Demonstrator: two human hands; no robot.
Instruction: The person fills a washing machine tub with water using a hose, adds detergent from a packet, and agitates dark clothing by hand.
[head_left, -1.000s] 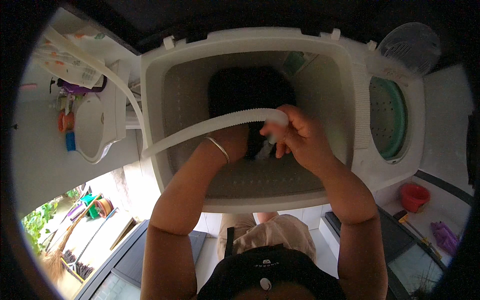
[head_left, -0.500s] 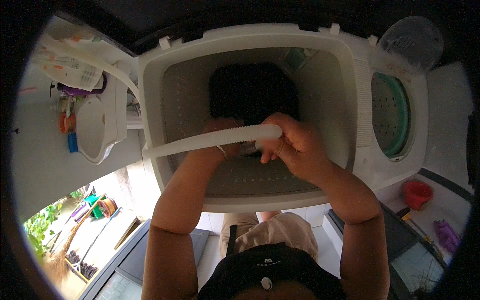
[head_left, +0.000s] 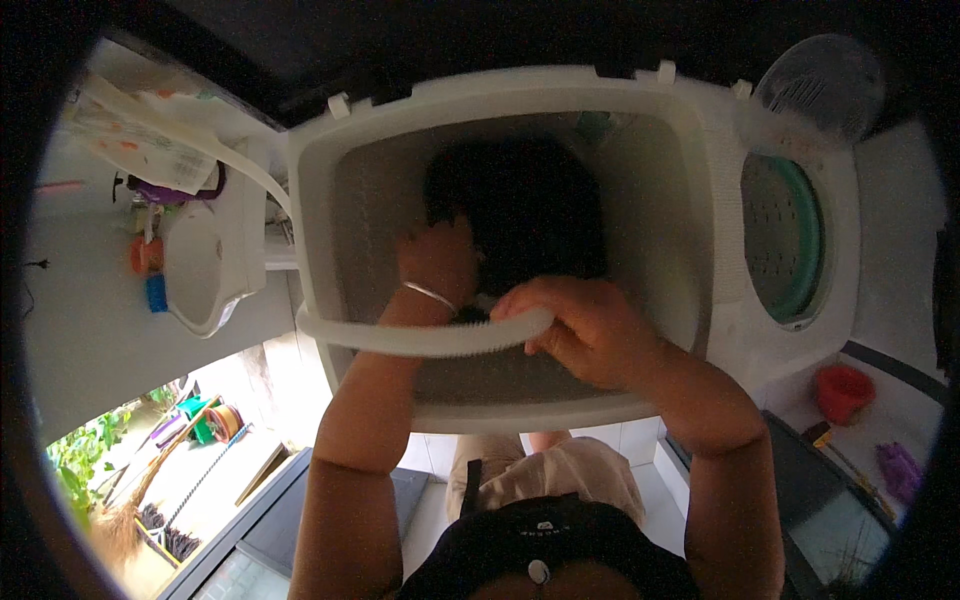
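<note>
Below me is the wash tub [head_left: 360, 300] of a white twin-tub washing machine, a dark heap of what looks like black cloth [head_left: 520, 210] lying inside. My right hand [head_left: 595, 330] is closed around the end of a white ribbed hose [head_left: 420, 338], holding it over the near part of the tub. The hose arches in from the tub's left rim and crosses over my left wrist. Down in the tub, my left hand [head_left: 437, 262], with a bracelet at its wrist, touches the left edge of the dark heap. Shadow hides its fingertips.
To the right is the round spin compartment [head_left: 785, 240] with a green ring, its clear lid [head_left: 820, 90] raised. A white basin [head_left: 205, 270] is on the left wall. Brooms [head_left: 150, 470] stand lower left; a red bucket [head_left: 842, 392] sits at right.
My left hand has moved forward and deeper toward the dark heap. The hose has swung nearer to me and sags more, and my right hand has come slightly nearer with its end.
</note>
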